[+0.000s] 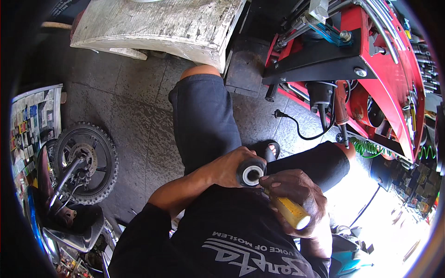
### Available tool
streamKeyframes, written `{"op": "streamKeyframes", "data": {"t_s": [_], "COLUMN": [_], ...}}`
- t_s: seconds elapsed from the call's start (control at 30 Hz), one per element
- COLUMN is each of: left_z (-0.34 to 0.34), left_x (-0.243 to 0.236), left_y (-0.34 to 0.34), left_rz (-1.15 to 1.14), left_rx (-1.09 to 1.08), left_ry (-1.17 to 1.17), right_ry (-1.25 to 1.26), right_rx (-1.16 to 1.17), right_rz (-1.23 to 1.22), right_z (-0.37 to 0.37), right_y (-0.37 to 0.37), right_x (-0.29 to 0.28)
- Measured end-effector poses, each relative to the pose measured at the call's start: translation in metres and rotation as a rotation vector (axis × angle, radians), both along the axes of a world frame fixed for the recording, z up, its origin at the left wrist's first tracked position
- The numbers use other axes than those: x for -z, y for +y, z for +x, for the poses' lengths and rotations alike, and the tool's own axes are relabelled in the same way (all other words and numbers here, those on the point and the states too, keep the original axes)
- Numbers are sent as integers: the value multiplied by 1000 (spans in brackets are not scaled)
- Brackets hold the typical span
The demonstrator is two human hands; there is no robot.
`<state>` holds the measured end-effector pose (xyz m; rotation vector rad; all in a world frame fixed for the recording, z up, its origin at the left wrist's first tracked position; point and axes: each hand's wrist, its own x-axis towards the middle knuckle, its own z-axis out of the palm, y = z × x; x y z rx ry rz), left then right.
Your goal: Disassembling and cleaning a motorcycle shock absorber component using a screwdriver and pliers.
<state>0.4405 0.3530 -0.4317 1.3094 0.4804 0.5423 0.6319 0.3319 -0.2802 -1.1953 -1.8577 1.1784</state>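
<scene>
My left hand (227,167) is closed around a black round part with a pale ring (245,175) and a dark hole in its middle. Its open end faces up, close to my chest. In my right hand (303,192) is a screwdriver with a yellow handle (292,213). Fingers wrap the handle, and the tool's thin end points at the hole in the round part. Whether the tip touches the inside is too small to tell. Both hands are together above my lap, between my knees.
A worn wooden table (157,25) stands ahead. To the right is a red metal tool stand (387,78) with a hanging power tool (341,104), a black plug cable (296,125) and a green coiled hose (364,147). At left, a motorcycle wheel (109,160) stands on the tiled floor (134,134).
</scene>
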Motion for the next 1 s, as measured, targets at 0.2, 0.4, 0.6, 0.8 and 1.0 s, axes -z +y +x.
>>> {"op": "streamKeyframes", "data": {"t_s": [0.2,0.4,0.6,0.8,1.0], "left_z": [-1,-1,-3,-3,-2], "left_x": [1,3,8,13,11], "left_y": [-1,0,-6,-10,-10], "left_rz": [-15,17,-4,-31,-6], "left_rx": [-12,20,-24,-46,-33], "left_ry": [3,-25,-6,2,28], "right_ry": [3,32,31,30,27], "right_rx": [-1,12,-25,-41,-47], "right_rz": [-15,-55,-52,-76,-74], "right_z": [-1,-2,-1,1,3], "right_y": [0,0,2,3,3], "right_x": [1,1,3,5,6]}}
